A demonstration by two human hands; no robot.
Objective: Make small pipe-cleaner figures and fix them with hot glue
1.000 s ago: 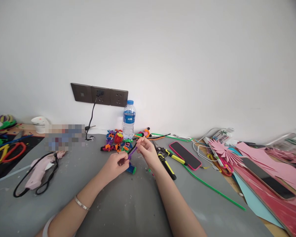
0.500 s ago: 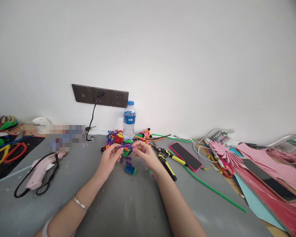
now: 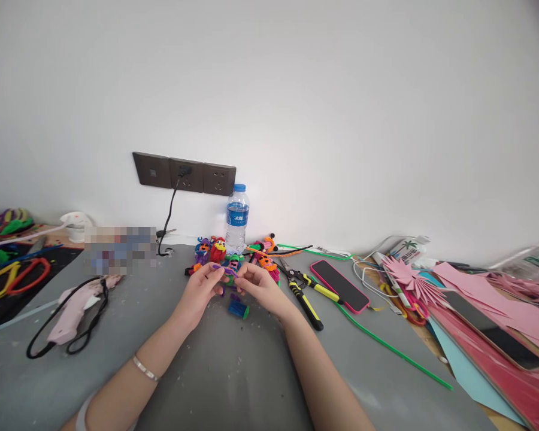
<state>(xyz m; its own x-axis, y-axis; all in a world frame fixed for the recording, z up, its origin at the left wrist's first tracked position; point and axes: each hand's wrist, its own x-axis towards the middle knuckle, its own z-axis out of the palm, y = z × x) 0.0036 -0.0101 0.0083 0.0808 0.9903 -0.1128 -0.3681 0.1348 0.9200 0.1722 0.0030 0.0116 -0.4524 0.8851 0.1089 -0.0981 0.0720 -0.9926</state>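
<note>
Between my two hands is a small piece of purple pipe cleaner (image 3: 224,270). My left hand (image 3: 202,292) pinches its left end between thumb and fingers. My right hand (image 3: 261,288) has the right end in a pinch. Just beyond the fingers lie colourful pipe cleaner figures, among them a red one (image 3: 218,246) and an orange-faced one (image 3: 266,262); a green one behind my fingertips is partly hidden. A short blue and green fuzzy roll (image 3: 238,309) rests on the grey table mat (image 3: 224,371) below my hands.
A water bottle (image 3: 238,218) stands against the wall. Yellow-black pliers (image 3: 306,302), a pink-cased phone (image 3: 339,286) and a green pipe cleaner (image 3: 395,345) lie to the right. At left are a pink glue gun (image 3: 67,317) with its black cord and red-handled scissors (image 3: 30,276).
My hands have drawn slightly closer together, and my right hand has come a little lower. The purple pipe cleaner stays between the fingers; the orange-faced figure shows more now.
</note>
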